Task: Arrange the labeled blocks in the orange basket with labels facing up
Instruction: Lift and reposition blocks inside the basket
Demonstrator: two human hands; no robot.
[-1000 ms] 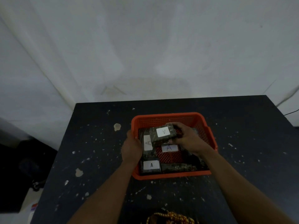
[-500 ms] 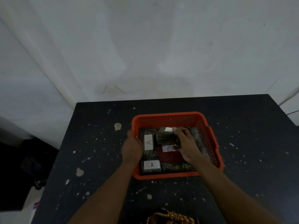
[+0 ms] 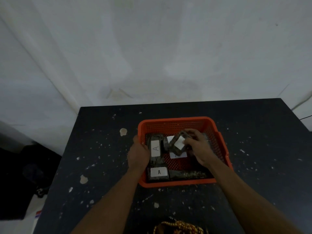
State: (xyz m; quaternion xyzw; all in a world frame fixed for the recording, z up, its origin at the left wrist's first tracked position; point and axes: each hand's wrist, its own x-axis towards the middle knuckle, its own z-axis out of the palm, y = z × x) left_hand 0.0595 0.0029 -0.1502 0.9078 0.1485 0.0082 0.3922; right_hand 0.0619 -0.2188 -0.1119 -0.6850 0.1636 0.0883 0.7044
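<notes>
Orange mesh plastic basket on black speckled table: we count five dark mottled blocks.
Our right hand pinches a tilted white-labelled block above the basket floor; our left hand curls over the left rim; two blocks show "A".

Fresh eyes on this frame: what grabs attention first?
The orange basket at the middle of the dark speckled table stands out. In it the right hand holds a tilted block with a white label, while the left hand grips the basket's left rim. White "A" labels show on blocks along its left side.
</notes>
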